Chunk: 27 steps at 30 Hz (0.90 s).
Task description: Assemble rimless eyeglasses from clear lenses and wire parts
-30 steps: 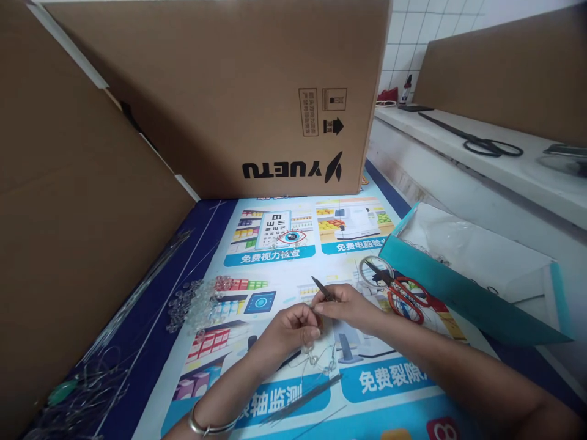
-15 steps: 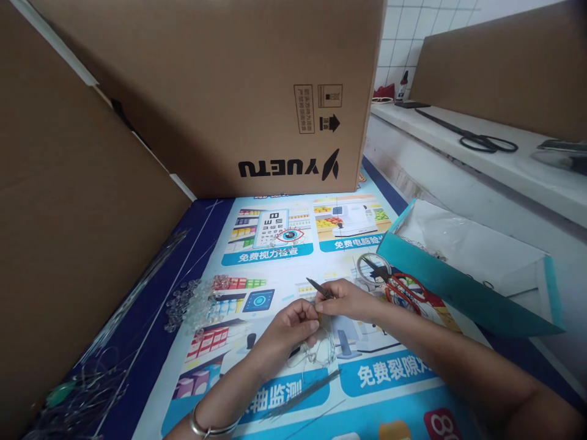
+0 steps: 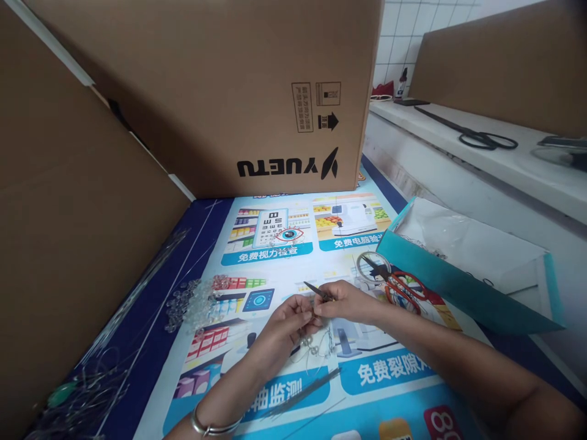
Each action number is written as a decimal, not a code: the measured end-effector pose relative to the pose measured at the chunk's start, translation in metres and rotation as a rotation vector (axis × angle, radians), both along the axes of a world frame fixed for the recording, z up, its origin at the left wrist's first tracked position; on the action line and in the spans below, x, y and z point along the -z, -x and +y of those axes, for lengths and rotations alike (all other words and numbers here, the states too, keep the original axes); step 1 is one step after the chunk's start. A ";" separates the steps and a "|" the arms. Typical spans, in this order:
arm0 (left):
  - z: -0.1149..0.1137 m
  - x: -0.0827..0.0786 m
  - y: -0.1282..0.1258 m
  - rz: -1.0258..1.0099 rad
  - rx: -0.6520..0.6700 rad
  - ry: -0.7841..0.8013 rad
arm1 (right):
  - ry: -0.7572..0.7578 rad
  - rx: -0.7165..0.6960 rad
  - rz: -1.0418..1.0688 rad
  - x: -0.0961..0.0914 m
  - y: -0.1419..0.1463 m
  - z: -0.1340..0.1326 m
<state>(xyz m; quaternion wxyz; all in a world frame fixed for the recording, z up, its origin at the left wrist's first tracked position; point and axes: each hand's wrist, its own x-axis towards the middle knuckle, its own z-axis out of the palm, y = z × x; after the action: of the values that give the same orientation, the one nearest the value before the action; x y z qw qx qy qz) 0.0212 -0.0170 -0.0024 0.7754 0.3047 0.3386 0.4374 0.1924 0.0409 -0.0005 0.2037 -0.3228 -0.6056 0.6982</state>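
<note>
My right hand (image 3: 346, 299) is closed on a dark tool with a slim pointed tip (image 3: 312, 287); its handle is hidden in my fingers. Against it, my left hand (image 3: 290, 322) pinches thin wire, with the fingertips of both hands meeting. Below my fingers dangles a tangle of fine wire with clear round beads (image 3: 313, 351). A bundle of short thin wires (image 3: 309, 391) lies on the printed sheet in front of my wrists. To the left of my hands sits a heap of clear beads (image 3: 195, 305).
Red-handled scissors (image 3: 403, 287) and a roll of tape (image 3: 373, 267) lie right of my hands, beside an open teal box (image 3: 468, 293). Cardboard (image 3: 275, 91) walls the back and left. Long wires (image 3: 132, 293) lie at left; black scissors (image 3: 486, 139) rest on the ledge.
My left hand has shifted slightly up and its fingers sit closer to my right. More of the hanging beads show below. The pointed tool has moved slightly left.
</note>
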 end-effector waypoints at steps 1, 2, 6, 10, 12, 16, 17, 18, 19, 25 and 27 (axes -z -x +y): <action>0.000 0.000 0.000 0.003 -0.009 0.005 | 0.007 0.004 0.001 0.000 0.000 -0.001; 0.000 0.001 0.000 0.007 -0.014 0.011 | 0.010 0.012 0.000 -0.001 0.001 -0.001; 0.001 0.003 0.002 0.017 -0.013 0.029 | -0.007 0.102 -0.002 -0.005 0.001 -0.003; 0.002 0.004 0.005 0.039 0.009 0.028 | -0.023 0.167 0.002 -0.007 0.003 -0.005; 0.002 0.003 0.006 0.057 0.023 0.024 | -0.024 0.180 0.004 -0.006 0.004 -0.006; 0.001 0.003 0.006 0.087 0.039 -0.001 | -0.030 0.212 0.000 -0.005 0.005 -0.007; 0.001 0.003 0.006 0.086 0.040 -0.010 | -0.032 0.216 -0.001 -0.005 0.005 -0.007; 0.000 0.002 0.007 0.081 0.042 -0.017 | -0.034 0.218 -0.002 -0.005 0.006 -0.007; 0.001 0.002 0.007 0.077 0.045 -0.021 | -0.036 0.217 -0.005 -0.005 0.006 -0.007; 0.002 0.000 0.007 0.140 0.041 0.000 | -0.038 0.174 -0.014 -0.007 0.011 -0.007; 0.002 0.001 0.006 0.149 0.022 -0.008 | -0.032 0.164 -0.001 -0.008 0.013 -0.007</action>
<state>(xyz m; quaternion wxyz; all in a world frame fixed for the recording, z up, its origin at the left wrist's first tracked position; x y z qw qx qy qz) 0.0148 -0.0149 -0.0030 0.7517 0.3432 0.3900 0.4063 0.1796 0.0343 0.0076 0.2651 -0.3683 -0.5883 0.6694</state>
